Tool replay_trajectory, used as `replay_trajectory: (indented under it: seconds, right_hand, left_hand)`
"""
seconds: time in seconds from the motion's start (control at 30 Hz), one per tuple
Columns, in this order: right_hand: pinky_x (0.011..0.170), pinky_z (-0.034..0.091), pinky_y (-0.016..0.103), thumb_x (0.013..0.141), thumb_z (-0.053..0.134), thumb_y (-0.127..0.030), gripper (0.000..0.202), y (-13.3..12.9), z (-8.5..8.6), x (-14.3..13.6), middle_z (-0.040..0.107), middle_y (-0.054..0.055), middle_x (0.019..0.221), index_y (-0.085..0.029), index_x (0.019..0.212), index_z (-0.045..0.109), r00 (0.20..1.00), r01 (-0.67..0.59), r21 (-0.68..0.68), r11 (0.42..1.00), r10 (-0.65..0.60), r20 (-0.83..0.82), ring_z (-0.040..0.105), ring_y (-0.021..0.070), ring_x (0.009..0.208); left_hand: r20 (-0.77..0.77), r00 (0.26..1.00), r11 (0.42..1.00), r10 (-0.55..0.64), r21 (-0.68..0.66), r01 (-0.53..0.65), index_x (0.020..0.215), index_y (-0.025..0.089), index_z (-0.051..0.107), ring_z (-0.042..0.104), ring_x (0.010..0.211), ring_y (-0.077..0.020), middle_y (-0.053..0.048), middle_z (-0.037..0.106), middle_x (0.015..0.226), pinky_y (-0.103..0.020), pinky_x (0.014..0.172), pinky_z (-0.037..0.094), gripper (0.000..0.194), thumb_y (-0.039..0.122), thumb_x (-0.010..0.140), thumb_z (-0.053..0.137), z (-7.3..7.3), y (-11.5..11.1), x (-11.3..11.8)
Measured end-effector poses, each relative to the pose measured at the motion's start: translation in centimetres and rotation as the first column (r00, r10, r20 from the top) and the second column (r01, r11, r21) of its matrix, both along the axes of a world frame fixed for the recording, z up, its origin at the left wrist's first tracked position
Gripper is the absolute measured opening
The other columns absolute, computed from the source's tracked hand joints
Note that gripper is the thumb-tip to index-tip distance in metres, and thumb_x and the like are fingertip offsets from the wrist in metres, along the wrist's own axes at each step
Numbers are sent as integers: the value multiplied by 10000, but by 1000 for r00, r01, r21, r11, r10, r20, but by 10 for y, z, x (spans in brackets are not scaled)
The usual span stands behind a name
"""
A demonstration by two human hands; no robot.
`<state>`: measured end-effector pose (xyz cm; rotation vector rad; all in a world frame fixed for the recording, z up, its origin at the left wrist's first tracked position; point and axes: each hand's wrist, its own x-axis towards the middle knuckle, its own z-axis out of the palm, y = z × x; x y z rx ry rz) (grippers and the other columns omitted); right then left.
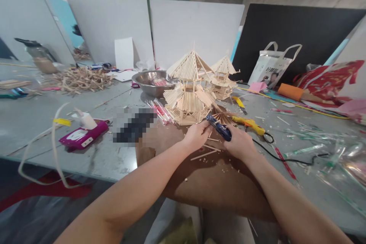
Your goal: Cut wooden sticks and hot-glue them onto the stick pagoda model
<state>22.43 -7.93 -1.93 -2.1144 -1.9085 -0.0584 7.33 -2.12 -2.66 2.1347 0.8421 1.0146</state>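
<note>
My right hand point(239, 142) is wrapped round a dark blue hand tool point(219, 128), whose exact kind I cannot make out. At the tool's far end, the fingers of my left hand point(197, 135) are pinched together; what they hold is hidden. Just beyond both hands stands a pavilion model made of thin wooden sticks point(189, 101). A folded, fan-like brown piece point(222, 115) sits behind the tool. Loose wooden sticks point(203, 155) and small chips lie below my hands on a brown board point(206, 190).
A second stick model point(223, 80) and a metal bowl point(153, 84) stand behind. To the right lie a yellow glue gun point(250, 124) with a black cord, a yellow cutter point(238, 102) and plastic wrappers point(337, 152). Leftward are a purple power strip point(85, 134) and a stick pile point(82, 79).
</note>
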Motion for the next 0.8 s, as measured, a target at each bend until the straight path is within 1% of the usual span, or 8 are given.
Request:
replay_trajectory:
  seconds: [0.13, 0.23, 0.3, 0.43, 0.5, 0.63, 0.7, 0.8]
  right_hand:
    - [561, 297, 262, 643, 454, -262, 287, 0, -1, -1, 606, 39, 867, -222, 926, 483, 1000, 2, 9, 1000, -2, -19, 553, 215, 792]
    - [584, 310, 262, 650, 455, -262, 311, 0, -2, -1, 600, 45, 887, -216, 957, 476, 1000, -13, 23, 1000, 13, -23, 549, 210, 801]
    - [591, 312, 260, 656, 455, -268, 310, 0, -2, 0, 598, 50, 891, -209, 960, 476, 1000, -21, 23, 1000, 22, -23, 546, 206, 799]
    - [600, 313, 257, 654, 450, -238, 310, -1, -1, 1, 593, 52, 891, -201, 961, 475, 998, -50, 21, 999, 50, -27, 540, 200, 800]
    - [604, 312, 259, 644, 447, -210, 317, -2, -1, 2, 591, 56, 890, -196, 959, 475, 998, -64, 22, 998, 65, -25, 539, 202, 804]
    - [591, 305, 257, 635, 448, -198, 303, -2, 0, 2, 595, 55, 870, -194, 937, 481, 997, -74, 7, 997, 74, -21, 539, 205, 800]
    - [579, 299, 255, 638, 449, -204, 267, -3, 1, 2, 600, 50, 846, -196, 902, 491, 997, -71, -3, 997, 71, -18, 542, 204, 784]
    - [565, 289, 258, 642, 449, -216, 232, -3, 3, 1, 606, 51, 823, -198, 868, 499, 998, -65, -7, 998, 65, -4, 549, 208, 758]
  left_hand:
    - [-7, 1000, 1000, -9, 16, 9, 816, 157, 602, 509, 663, -145, -15, 564, 644, -234, 614, 371, 265, 321, 783, 397, -2, 2, 0]
    - [42, 996, 997, -74, -29, 75, 772, 140, 591, 467, 614, -123, 2, 521, 600, -224, 578, 352, 273, 334, 780, 399, -2, 4, 2]
    - [82, 988, 986, -128, -92, 135, 726, 130, 568, 417, 558, -97, 19, 469, 555, -211, 536, 326, 268, 341, 773, 409, -1, 4, 2]
    - [148, 971, 924, -189, -308, 226, 616, 131, 486, 274, 419, -47, 62, 318, 450, -188, 423, 230, 280, 369, 753, 432, 3, 1, 0]
    - [168, 966, 885, -197, -394, 249, 600, 139, 459, 241, 384, -37, 72, 294, 431, -181, 395, 200, 281, 377, 747, 437, 7, -1, -1]
    - [196, 956, 837, -219, -465, 287, 594, 147, 447, 221, 360, -36, 82, 273, 403, -174, 378, 188, 266, 369, 741, 442, 12, -4, -4]
    - [188, 958, 839, -219, -465, 283, 600, 147, 453, 220, 362, -37, 83, 266, 401, -174, 380, 189, 264, 370, 740, 442, 13, -4, -4]
    - [123, 969, 878, -216, -409, 247, 620, 141, 477, 244, 383, -41, 76, 281, 422, -178, 398, 205, 257, 359, 748, 434, 12, -1, -4]
